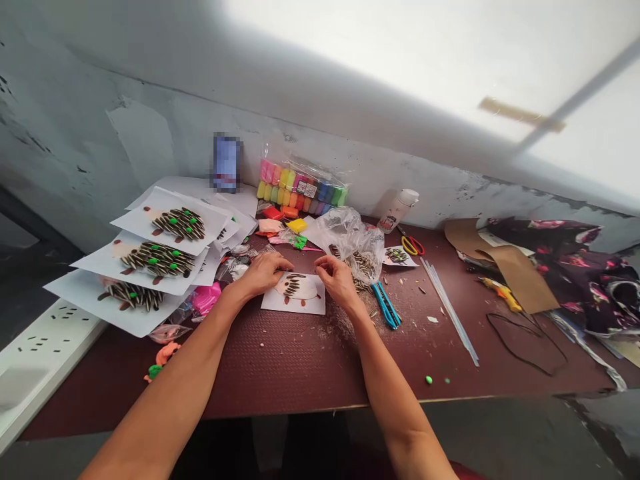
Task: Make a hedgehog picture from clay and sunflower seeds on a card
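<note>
A white card (pixel 311 305) lies on the dark red table between my hands, with a hedgehog outline, brown clay feet and several striped sunflower seeds stuck on its left part. My left hand (pixel 265 272) rests at the card's upper left corner, fingers bent; whether anything is between the fingertips is too small to tell. My right hand (pixel 336 277) is over the card's upper right corner, thumb and fingers close together, and what they hold, if anything, cannot be made out. Beside it, a clear plastic bag (pixel 345 230) spills loose sunflower seeds (pixel 364 265).
Finished hedgehog cards (pixel 135 257) are stacked at left near a power strip (pixel 45 353). Behind are coloured clay packs (pixel 300 190), a phone (pixel 227 163) and a white bottle (pixel 399 210). To the right lie a teal cutter (pixel 386 305), scissors (pixel 413 245), glue sticks (pixel 450 310) and a glue gun (pixel 504 295).
</note>
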Available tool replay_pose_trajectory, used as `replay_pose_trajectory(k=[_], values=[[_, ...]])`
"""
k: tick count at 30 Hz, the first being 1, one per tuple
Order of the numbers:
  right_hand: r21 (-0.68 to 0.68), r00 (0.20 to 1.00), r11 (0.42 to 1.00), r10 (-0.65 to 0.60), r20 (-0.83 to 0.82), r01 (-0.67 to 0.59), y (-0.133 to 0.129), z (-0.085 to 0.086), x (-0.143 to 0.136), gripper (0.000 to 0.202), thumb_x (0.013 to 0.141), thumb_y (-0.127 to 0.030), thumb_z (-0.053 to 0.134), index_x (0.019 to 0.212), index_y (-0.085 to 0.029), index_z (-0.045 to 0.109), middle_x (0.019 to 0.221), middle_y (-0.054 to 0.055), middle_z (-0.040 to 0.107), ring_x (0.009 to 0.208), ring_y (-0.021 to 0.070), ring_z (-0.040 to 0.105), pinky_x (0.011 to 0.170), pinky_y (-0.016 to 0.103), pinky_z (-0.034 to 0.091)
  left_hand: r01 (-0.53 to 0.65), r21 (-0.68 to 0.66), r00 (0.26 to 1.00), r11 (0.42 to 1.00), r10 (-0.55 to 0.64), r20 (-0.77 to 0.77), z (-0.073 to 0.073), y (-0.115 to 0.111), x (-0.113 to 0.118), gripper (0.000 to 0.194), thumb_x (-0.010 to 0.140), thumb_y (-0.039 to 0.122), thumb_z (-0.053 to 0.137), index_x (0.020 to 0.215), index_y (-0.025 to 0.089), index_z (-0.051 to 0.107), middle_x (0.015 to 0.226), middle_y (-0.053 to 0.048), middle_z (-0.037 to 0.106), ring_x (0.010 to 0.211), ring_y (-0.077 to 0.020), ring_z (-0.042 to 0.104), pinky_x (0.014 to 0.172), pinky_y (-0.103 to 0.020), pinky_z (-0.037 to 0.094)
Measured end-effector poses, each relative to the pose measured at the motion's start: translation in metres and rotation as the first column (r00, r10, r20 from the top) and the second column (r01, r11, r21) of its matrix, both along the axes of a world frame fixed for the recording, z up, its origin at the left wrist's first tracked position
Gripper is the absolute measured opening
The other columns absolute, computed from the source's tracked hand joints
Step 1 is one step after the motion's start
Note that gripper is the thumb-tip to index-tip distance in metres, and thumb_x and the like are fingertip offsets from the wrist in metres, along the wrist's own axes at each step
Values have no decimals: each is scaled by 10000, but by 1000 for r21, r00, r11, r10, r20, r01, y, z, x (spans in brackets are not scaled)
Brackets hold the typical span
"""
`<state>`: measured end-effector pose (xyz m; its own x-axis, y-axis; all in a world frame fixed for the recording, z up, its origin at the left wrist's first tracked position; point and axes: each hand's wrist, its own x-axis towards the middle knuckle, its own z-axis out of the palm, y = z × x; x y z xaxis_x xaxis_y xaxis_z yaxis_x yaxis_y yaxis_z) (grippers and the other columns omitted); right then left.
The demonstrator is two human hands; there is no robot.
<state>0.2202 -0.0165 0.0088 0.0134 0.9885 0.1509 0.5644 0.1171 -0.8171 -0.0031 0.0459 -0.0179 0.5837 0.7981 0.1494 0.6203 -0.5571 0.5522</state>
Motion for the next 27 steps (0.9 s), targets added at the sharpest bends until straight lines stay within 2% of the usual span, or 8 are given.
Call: replay_pose_trajectory(k=[4,10,15,19,27], values=[[41,1000,999,5,-6,-5,-3,-2,-2,150,813,-222,633,857,-200,774,822,7,713,694,129,566,699,242,437,3,15,1000,1000,-3,-6,-3,1,0,365,813,127,563,1059,234,811,993,-53,766,989,-235,661,913,-349,507],[-47,1000,999,-16,-13,16,-7,-3,-5,153,833,-213,636,851,-193,786,728,-7,707,633,127,553,635,238,406,4,28,1000,1000,-3,-7,-5,2,-1,365,815,142,562,1054,249,816,979,-47,758,991,-233,651,909,-349,506],[-19,993,1000,13,117,-11,-10,-3,-14,131,839,-160,651,855,-204,774,772,-12,713,669,128,574,687,246,416,1,-8,1000,1000,-1,-6,-2,0,-2,408,796,107,553,1064,259,820,965,-48,737,967,-229,646,901,-355,498],[38,973,999,-6,230,-3,-9,-2,-19,122,838,-128,682,845,-211,771,841,6,698,777,145,604,778,262,438,8,-31,1000,999,-8,0,0,1,-3,427,786,96,550,1062,270,825,940,-48,720,965,-228,639,904,-357,493],[-21,950,999,-31,310,39,-9,-2,-26,144,856,-89,680,873,-195,775,863,22,683,811,152,618,768,262,430,29,-56,1000,998,-28,12,1,2,-4,445,774,91,552,1065,284,828,966,-45,728,953,-220,639,919,-354,491]])
